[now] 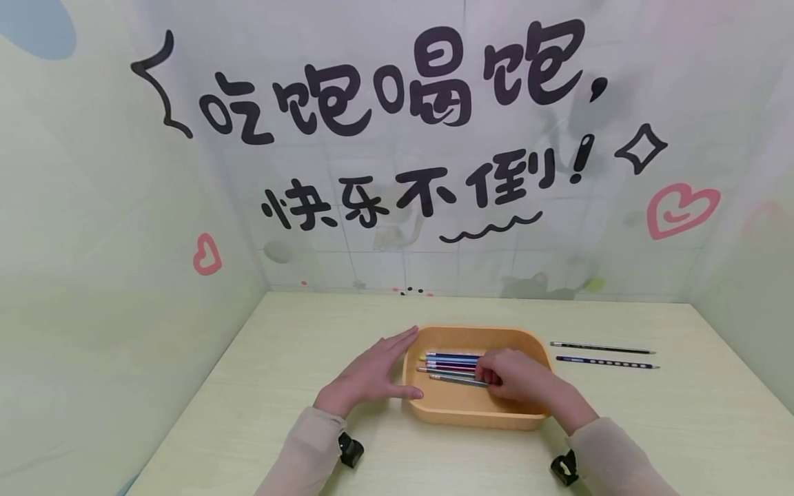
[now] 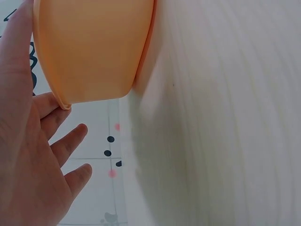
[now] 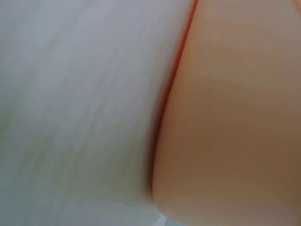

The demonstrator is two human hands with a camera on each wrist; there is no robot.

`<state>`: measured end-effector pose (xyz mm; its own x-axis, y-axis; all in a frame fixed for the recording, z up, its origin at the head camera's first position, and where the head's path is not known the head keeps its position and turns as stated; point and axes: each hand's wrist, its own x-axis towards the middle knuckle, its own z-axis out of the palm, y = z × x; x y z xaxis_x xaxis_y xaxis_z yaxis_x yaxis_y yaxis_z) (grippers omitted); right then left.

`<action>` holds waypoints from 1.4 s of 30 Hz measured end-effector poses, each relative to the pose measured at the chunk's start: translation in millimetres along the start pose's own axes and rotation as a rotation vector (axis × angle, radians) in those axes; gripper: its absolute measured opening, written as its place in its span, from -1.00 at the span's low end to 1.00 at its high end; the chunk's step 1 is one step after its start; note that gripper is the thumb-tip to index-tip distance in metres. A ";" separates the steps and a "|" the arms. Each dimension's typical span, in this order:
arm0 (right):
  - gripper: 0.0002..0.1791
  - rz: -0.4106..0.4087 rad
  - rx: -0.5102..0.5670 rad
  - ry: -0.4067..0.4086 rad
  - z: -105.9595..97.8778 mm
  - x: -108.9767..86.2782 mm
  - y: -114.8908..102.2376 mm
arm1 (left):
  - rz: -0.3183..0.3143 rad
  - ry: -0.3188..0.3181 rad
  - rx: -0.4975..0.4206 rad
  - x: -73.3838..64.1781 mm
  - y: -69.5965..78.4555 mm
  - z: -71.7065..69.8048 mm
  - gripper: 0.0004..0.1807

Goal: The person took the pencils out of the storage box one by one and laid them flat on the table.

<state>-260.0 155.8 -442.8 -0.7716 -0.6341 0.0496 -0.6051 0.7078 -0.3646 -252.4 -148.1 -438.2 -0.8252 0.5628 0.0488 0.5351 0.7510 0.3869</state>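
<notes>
An orange plastic tray [image 1: 474,418] stands on the table, with several pencils [image 1: 453,360] lying side by side in it. My left hand [image 1: 372,372] spans the tray's left end, fingers extended to the far corner and thumb by the near one. In the left wrist view, fingertips of that hand [image 2: 30,150] touch the tray rim [image 2: 67,106]. My right hand [image 1: 516,375] reaches into the tray with curled fingers, pinching the right end of a grey pencil [image 1: 457,380]. That hand hides the right ends of the pencils. The right wrist view has only the tray's outer wall [image 3: 230,122].
Right of the tray, a black pencil [image 1: 602,348] and a dark blue pencil with pale spots [image 1: 608,362] lie on the pale wooden table [image 1: 335,320]. A printed cloth [image 1: 384,269] hangs behind the table, with more cloth at both sides.
</notes>
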 end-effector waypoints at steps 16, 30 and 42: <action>-0.82 -0.061 0.100 0.008 -5.2 -2.5 -0.4 | -0.006 -0.008 0.002 1.5 0.5 -0.1 0.21; -0.76 -0.144 0.146 0.069 -21.5 -13.6 -7.4 | -0.009 -0.011 -0.019 1.8 2.6 -2.6 0.21; -0.78 -0.178 0.136 0.111 -38.2 -28.8 -14.7 | -0.004 -0.008 -0.027 -1.5 4.4 -4.5 0.25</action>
<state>-236.4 175.6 -403.4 -0.6766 -0.7015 0.2238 -0.7073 0.5347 -0.4623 -249.6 -147.2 -432.4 -0.8260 0.5623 0.0396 0.5263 0.7441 0.4114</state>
